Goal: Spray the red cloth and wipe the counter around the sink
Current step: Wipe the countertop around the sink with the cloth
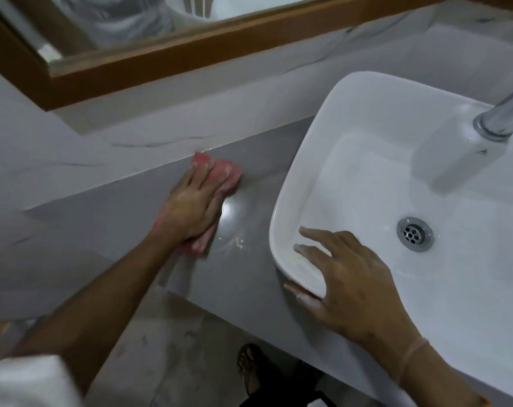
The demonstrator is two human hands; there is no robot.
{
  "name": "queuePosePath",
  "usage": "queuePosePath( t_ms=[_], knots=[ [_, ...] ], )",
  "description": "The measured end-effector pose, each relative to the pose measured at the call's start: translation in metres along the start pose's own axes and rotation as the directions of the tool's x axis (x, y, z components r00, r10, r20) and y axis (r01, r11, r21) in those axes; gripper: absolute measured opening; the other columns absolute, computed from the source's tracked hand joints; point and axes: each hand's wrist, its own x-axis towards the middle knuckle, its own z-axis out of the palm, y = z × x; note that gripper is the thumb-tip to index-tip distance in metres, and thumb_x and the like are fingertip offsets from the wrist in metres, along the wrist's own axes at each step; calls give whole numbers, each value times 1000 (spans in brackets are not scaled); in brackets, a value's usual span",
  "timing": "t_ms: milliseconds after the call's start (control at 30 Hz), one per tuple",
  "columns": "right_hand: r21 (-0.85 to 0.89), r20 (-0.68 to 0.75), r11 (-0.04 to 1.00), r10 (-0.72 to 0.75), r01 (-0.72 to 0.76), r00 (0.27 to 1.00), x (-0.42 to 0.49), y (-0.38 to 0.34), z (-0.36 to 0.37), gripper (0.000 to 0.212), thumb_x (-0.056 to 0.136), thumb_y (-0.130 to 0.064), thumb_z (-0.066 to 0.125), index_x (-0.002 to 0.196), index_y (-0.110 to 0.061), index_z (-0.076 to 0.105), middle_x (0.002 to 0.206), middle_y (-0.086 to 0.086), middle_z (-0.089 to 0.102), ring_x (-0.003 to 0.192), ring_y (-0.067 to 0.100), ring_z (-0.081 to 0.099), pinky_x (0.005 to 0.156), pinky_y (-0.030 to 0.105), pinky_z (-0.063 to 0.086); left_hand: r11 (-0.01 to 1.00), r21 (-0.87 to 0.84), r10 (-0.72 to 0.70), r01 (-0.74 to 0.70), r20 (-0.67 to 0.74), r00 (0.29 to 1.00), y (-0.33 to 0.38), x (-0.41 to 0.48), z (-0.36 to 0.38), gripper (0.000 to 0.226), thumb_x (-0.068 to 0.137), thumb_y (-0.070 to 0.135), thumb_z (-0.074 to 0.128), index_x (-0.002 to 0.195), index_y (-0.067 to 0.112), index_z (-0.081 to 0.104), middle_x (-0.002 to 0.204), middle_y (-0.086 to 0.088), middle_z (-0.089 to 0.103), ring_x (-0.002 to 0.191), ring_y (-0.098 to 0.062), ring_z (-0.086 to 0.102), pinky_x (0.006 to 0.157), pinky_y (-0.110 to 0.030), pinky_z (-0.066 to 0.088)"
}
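Red cloth [217, 183] lies flat on the grey table [131, 218], left of centre in the frame, pressed under the left hand [195, 207]. The table is glossy, with a bright reflection and some pale smears just right of the cloth. Behind it a grey marbled wall rises to a wood-framed mirror [161, 54] across the upper left of the frame. A white rectangular sink [366, 118] sits on the table at the right, with a metal drain [415, 234] in its basin and a chrome tap [502, 118] reaching in from the upper right. Below the table's front edge, at the bottom of the frame, a foot in a dark sandal [249, 365] stands on a pale floor.

The left arm reaches diagonally from the lower left; its grip is flat, palm down, fingers spread and bearing on the cloth rather than clenched around it. The right hand [352, 286] is released, fingers splayed over the sink's near left corner, the thumb below the rim. A thin band circles the right wrist.

The cloth's long axis runs from the lower left toward the upper right, its far end near the seam where the table meets the wall.
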Motion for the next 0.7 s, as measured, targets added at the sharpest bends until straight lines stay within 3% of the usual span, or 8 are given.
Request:
queuePosePath(
  t_ms=[100, 267, 333, 400, 467, 567, 633, 700],
  knots=[
    [-11, -10, 1000, -8, 8, 1000, 0, -2, 0, 57, 62, -48, 79, 107, -15, 69, 122, 2, 67, 99, 27, 65, 68, 39, 57, 995, -14, -102, 103, 35, 994, 36, 26, 6, 43, 97, 19, 42, 140, 13, 43, 144, -20, 48, 133, -43, 39, 116, -52, 26],
    [-5, -49, 1000, -9, 9, 999, -2, -2, 0, 64, 66, -53, 75, 115, -13, 66, 126, 4, 64, 103, 29, 64, 72, 41, 58, 996, -87, 3, 12, 164, 986, 99, -47, 14, 50, 100, 37, 26, 149, 25, 26, 160, -6, 21, 147, -26, 16, 120, -43, 17],
    [-6, -67, 1000, -24, 23, 997, -3, -2, -2, 78, 69, -61, 68, 127, -11, 57, 135, 9, 58, 110, 31, 61, 77, 43, 57, 991, -134, 34, -13, 154, 988, 100, -90, 9, 49, 99, 34, 32, 148, 25, 29, 159, -3, 22, 148, -21, 13, 121, -43, 15],
    [-21, -52, 996, -88, 87, 995, -1, -4, -4, 88, 75, -67, 55, 140, -9, 42, 148, 14, 43, 123, 33, 53, 87, 44, 52, 998, -61, 10, 1, 167, 986, 67, -110, 5, 51, 99, 34, 24, 149, 21, 27, 159, -5, 23, 149, -24, 11, 121, -47, 16],
    [16, -38, 990, -140, 141, 989, 8, -6, -5, 91, 81, -67, 45, 148, -9, 25, 158, 12, 23, 140, 29, 33, 103, 41, 41, 994, 45, -104, 96, 236, 966, 22, -106, 4, 56, 98, 39, 8, 150, 20, 15, 161, -10, 16, 149, -32, 5, 118, -51, 18],
    [108, -47, 986, -123, 128, 991, 35, -20, -1, 79, 90, -58, 34, 150, -10, 15, 162, 4, 9, 149, 19, 4, 117, 32, 21, 944, 78, -329, 320, 166, 930, -11, -72, 0, 55, 98, 38, 11, 151, 24, 18, 160, -7, 22, 147, -33, 15, 119, -47, 17],
    [124, -69, 989, -75, 83, 995, 47, -33, 6, 66, 95, -46, 35, 148, -7, 24, 161, 6, 14, 149, 22, 4, 117, 32, 19, 934, 98, -352, 343, 95, 931, -4, -44, 3, 53, 99, 32, 16, 149, 21, 24, 158, -6, 29, 147, -30, 19, 120, -45, 11],
    [78, -109, 994, -64, 72, 992, 50, -40, 12, 59, 97, -36, 35, 142, 2, 35, 156, 16, 26, 147, 29, 16, 118, 36, 24, 912, 49, -408, 406, 47, 912, 19, -24, 7, 52, 97, 30, 23, 148, 19, 29, 156, -11, 32, 143, -33, 25, 120, -45, 13]
  ],
)
